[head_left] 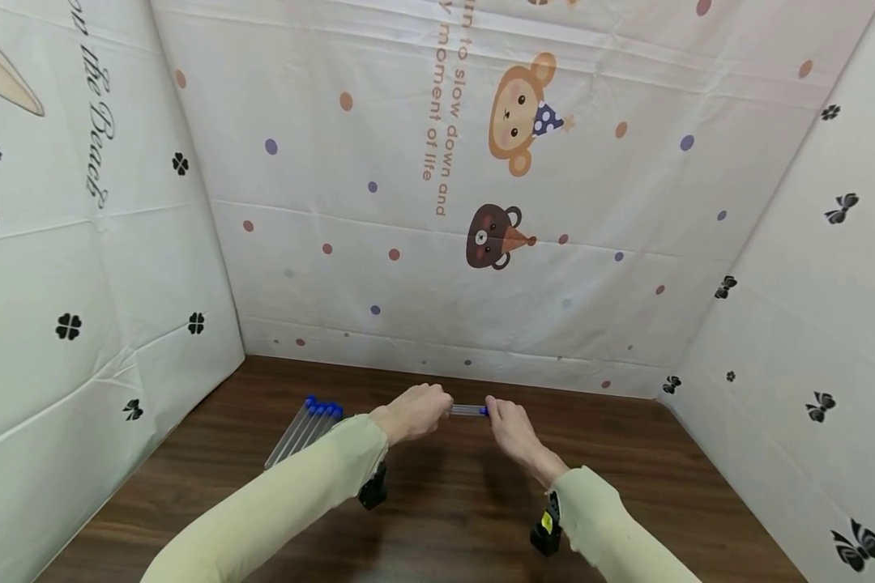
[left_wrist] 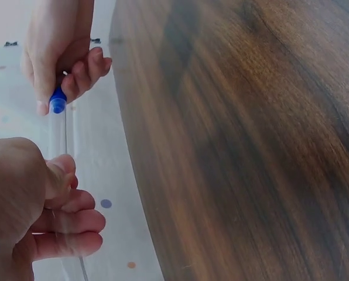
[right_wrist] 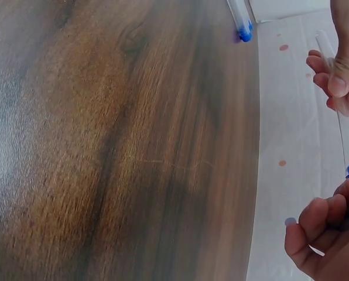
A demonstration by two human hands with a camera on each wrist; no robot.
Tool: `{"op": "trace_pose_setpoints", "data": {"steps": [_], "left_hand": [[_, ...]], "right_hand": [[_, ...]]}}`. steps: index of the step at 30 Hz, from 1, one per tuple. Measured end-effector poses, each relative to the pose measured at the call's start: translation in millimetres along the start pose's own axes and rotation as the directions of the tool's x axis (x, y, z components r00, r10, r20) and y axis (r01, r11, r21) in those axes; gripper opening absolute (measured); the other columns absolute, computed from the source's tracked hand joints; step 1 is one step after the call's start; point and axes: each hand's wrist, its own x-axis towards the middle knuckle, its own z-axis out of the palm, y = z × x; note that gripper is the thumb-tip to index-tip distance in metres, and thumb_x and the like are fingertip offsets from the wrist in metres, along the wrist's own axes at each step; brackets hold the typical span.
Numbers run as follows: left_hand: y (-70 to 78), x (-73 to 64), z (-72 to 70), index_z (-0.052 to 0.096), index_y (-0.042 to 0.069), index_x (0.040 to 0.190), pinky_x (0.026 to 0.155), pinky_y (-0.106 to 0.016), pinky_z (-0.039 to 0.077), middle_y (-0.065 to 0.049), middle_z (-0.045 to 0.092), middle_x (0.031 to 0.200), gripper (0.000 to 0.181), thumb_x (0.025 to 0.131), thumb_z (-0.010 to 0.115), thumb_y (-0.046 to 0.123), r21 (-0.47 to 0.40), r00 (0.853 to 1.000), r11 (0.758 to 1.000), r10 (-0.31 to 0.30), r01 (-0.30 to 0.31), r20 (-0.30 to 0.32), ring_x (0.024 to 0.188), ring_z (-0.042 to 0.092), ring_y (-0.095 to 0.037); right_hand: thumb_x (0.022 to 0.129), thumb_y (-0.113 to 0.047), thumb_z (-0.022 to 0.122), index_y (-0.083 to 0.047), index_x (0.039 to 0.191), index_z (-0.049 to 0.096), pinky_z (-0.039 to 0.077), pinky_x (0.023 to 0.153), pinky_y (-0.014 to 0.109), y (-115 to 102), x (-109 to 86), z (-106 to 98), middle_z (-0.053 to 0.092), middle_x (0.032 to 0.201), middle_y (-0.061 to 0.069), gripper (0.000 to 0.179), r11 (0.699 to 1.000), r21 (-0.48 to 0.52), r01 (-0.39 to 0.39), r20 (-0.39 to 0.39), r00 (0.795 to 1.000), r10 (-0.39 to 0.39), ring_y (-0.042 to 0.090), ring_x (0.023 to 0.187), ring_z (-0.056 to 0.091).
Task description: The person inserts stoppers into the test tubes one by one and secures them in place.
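A clear test tube (head_left: 468,410) with a blue cap (left_wrist: 58,100) is held sideways above the table between both hands. My left hand (head_left: 417,411) grips the tube's body, with its fingers curled round it. At the capped end, my right hand (head_left: 514,431) pinches the blue cap between thumb and fingers. The right wrist view shows the tube's rounded closed end sticking out beyond the left hand. The cap sits on the tube, partly hidden by the right fingers.
Several more clear tubes with blue caps (head_left: 325,407) lie side by side on the dark wood table (head_left: 445,518), left of my left hand. White printed sheets (head_left: 408,283) rise behind the table and along both sides.
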Motion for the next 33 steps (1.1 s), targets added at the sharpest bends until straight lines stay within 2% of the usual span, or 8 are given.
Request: {"op": "trace_pose_setpoints", "data": {"steps": [8,12,17,20,22,26,29,33], "left_hand": [[3.7,1.7,4.6,0.075,0.009,0.097,0.071,-0.023,0.057,-0.002,0.075,0.096,0.020,0.084,0.066,-0.004,-0.010,0.999,1.000,-0.010,0.009,-0.031,0.086,0.072,-0.015],[7.3,3.7,5.4,0.075,0.009,0.098,0.073,-0.024,0.057,-0.003,0.075,0.098,0.021,0.085,0.064,-0.004,-0.031,0.999,0.999,-0.037,0.036,-0.035,0.088,0.072,-0.016],[9.3,7.0,7.6,0.075,0.009,0.099,0.073,-0.024,0.057,-0.003,0.075,0.100,0.021,0.086,0.064,-0.002,-0.040,0.998,0.998,-0.040,0.038,-0.041,0.088,0.072,-0.016],[6.5,7.3,8.1,0.074,0.010,0.099,0.072,-0.022,0.057,-0.002,0.075,0.101,0.020,0.086,0.064,-0.002,-0.059,0.999,0.998,-0.039,0.037,-0.028,0.090,0.071,-0.014],[3.8,6.8,7.2,0.073,0.009,0.098,0.070,-0.021,0.056,-0.003,0.075,0.102,0.018,0.088,0.063,-0.002,-0.102,0.999,0.994,-0.032,0.030,-0.009,0.089,0.072,-0.014],[-1.3,5.4,5.7,0.073,0.009,0.098,0.067,-0.018,0.054,-0.004,0.075,0.102,0.015,0.093,0.060,0.002,-0.179,0.999,0.983,-0.019,0.024,0.031,0.086,0.071,-0.011],[-3.8,5.1,5.9,0.072,0.010,0.098,0.068,-0.017,0.054,-0.004,0.074,0.103,0.015,0.096,0.058,0.007,-0.203,0.999,0.979,-0.013,0.023,0.051,0.083,0.070,-0.008],[-4.9,5.4,5.1,0.070,0.009,0.102,0.069,-0.017,0.053,-0.006,0.074,0.105,0.016,0.097,0.055,0.008,-0.234,0.997,0.972,-0.006,0.025,0.083,0.083,0.069,-0.008]], "right_hand": [[0.106,-0.019,0.033,-0.012,0.060,0.034,0.027,0.049,0.024,-1,1.3,-1,0.031,0.055,-0.002,0.047,0.999,-0.045,-0.020,-0.010,1.000,0.020,0.012,0.049,0.027],[0.106,-0.018,0.032,-0.014,0.056,0.032,0.028,0.048,0.025,-3,2.5,-2,0.031,0.052,-0.003,0.050,0.997,-0.059,-0.040,-0.056,0.998,0.037,0.013,0.047,0.027],[0.105,-0.019,0.032,-0.016,0.054,0.030,0.029,0.047,0.027,-3,2.6,-3,0.029,0.050,-0.004,0.051,0.995,-0.069,-0.070,-0.093,0.994,0.063,0.013,0.046,0.027],[0.105,-0.021,0.032,-0.014,0.054,0.032,0.029,0.046,0.027,-2,0.8,-7,0.030,0.050,-0.004,0.052,0.998,-0.017,-0.059,-0.063,0.996,0.058,0.013,0.046,0.027],[0.106,-0.024,0.033,-0.011,0.054,0.039,0.029,0.047,0.026,0,-0.1,-9,0.033,0.050,-0.004,0.054,0.998,0.026,-0.055,-0.041,0.998,0.056,0.012,0.046,0.028],[0.107,-0.030,0.033,-0.008,0.062,0.051,0.031,0.052,0.024,6,-0.4,-13,0.037,0.056,-0.005,0.053,0.997,0.082,0.000,-0.028,1.000,0.002,0.009,0.051,0.032],[0.106,-0.032,0.035,-0.011,0.067,0.048,0.031,0.057,0.022,12,-0.3,-15,0.035,0.062,-0.005,0.046,0.995,0.047,0.083,-0.047,0.996,-0.081,0.008,0.057,0.032],[0.105,-0.029,0.040,-0.016,0.069,0.045,0.032,0.059,0.021,19,-1.5,-15,0.035,0.066,-0.007,0.039,0.980,-0.041,0.195,-0.062,0.978,-0.197,0.007,0.061,0.036]]}}
